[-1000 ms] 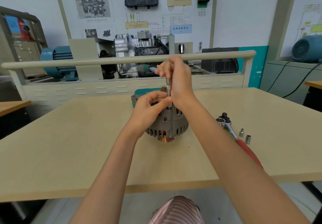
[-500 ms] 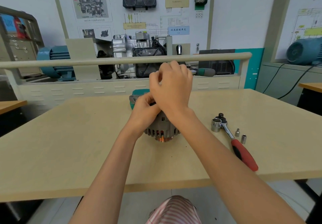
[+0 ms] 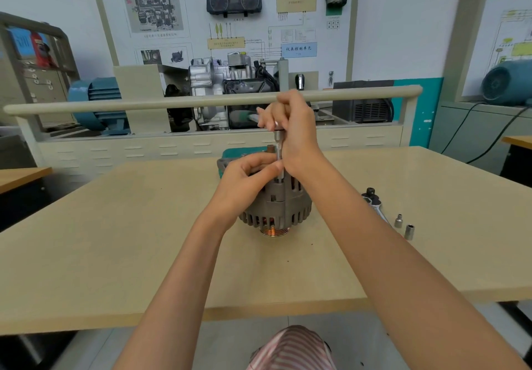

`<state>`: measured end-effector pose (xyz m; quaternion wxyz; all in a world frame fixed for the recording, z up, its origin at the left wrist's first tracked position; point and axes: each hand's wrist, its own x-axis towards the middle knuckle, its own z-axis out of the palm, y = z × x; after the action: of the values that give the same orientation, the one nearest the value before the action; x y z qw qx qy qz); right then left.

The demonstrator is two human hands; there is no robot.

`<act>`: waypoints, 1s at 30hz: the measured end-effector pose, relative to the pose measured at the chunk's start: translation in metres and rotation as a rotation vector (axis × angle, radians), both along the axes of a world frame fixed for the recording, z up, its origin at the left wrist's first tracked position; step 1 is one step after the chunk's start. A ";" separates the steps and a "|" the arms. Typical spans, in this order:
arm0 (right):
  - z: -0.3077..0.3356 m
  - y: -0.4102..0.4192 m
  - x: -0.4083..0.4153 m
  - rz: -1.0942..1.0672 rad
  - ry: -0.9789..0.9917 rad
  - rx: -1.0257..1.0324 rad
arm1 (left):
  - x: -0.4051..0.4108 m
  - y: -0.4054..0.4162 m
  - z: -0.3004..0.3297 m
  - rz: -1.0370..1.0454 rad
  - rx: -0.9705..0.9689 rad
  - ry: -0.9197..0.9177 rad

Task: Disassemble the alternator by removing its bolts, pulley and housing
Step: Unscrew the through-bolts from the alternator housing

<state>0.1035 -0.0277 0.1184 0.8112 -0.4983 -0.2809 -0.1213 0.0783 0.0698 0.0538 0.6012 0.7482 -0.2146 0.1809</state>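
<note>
wall: white, with a large training display board (image 3: 224, 21) at upper centre | furniture: beige table (image 3: 115, 225) across the middle, cream rail (image 3: 144, 104) behind it | upper left: grey cabinet (image 3: 31, 64) | right edge: blue motor (image 3: 506, 82) | floor: grey

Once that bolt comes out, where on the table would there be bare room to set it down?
The table is bare left of the alternator and along the near edge between the forearms. It is crowded on the right, around the ratchet and two sockets, and behind, by the teal object.
</note>
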 end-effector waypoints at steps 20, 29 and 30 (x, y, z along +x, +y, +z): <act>-0.023 0.012 -0.011 -1.044 -0.430 -0.682 | 0.004 0.000 -0.005 0.044 -0.011 -0.032; -0.022 0.006 -0.016 -0.982 -0.419 -0.555 | 0.000 -0.003 -0.003 0.005 0.001 -0.065; -0.019 0.007 -0.017 -0.889 -0.413 -0.483 | 0.000 -0.003 -0.002 -0.001 0.003 -0.062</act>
<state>0.0869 -0.0211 0.0990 0.4722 -0.7072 -0.2165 -0.4797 0.0780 0.0668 0.0516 0.5933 0.7429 -0.2338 0.2035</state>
